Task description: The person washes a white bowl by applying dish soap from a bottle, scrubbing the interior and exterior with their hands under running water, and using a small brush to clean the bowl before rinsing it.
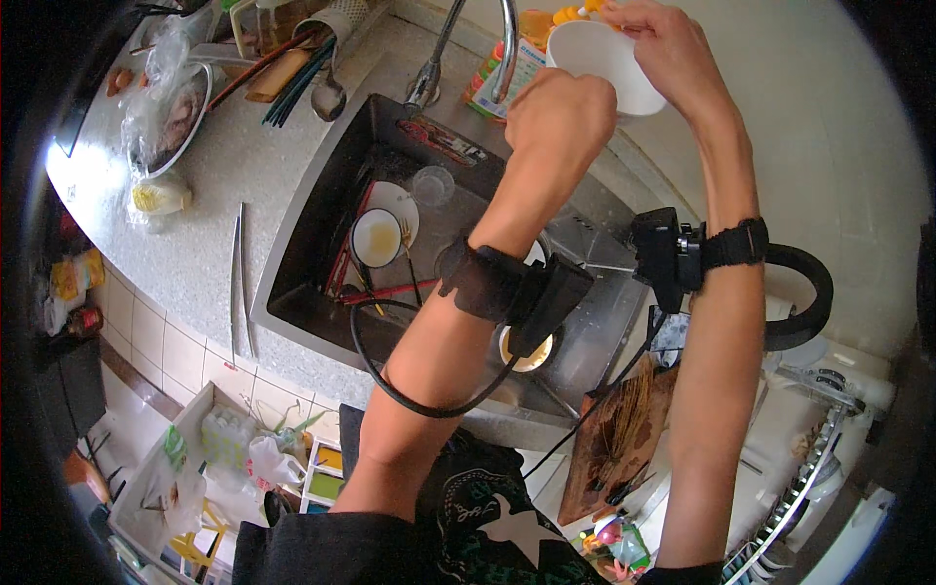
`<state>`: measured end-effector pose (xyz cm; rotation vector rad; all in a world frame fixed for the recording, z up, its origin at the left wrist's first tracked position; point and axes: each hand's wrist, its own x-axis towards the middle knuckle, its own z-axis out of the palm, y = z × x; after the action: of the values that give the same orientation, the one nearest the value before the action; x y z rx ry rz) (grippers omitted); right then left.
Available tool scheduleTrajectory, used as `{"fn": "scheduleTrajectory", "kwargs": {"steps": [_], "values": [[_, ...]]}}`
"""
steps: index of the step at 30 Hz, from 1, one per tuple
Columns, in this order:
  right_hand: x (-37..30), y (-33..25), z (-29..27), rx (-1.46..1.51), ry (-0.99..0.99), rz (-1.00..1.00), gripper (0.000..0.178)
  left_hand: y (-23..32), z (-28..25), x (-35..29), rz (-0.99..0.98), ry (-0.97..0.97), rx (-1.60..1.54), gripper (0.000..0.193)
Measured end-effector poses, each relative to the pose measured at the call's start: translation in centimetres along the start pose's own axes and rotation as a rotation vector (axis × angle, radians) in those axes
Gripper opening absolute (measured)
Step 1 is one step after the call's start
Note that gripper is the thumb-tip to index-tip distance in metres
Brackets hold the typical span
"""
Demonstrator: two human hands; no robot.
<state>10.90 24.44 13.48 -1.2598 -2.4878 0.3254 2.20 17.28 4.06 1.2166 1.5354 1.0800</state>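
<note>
White bowl: edges grasped by left grip, right grip; faucet crowds left side.

The white container looks smooth; the tap is shiny metal, the sink dark and matt, the bench speckled, stone-like, the board rough-looking wood.

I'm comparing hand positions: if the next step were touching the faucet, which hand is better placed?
Left, probably. The left hand appears close beside the faucet in this view; the right hand is farther off, at the far side of the white container.
</note>
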Motion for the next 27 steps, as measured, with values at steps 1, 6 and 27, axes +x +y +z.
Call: {"fn": "scheduleTrajectory", "kwargs": {"steps": [1,6,27], "values": [[0.0,0.1,0.1,0.001,-0.002,-0.002,0.022,0.2,-0.1,-0.2,-0.011,0.008,-0.032,0.045],[0.3,-0.1,0.2,-0.03,-0.004,0.02,0.018,0.6,-0.2,-0.4,0.091,0.015,0.226,0.039],[1.6,3.1,-0.3,-0.073,-0.025,-0.017,0.037,1.0,-0.1,0.5,0.13,-0.038,0.338,0.039]]}}
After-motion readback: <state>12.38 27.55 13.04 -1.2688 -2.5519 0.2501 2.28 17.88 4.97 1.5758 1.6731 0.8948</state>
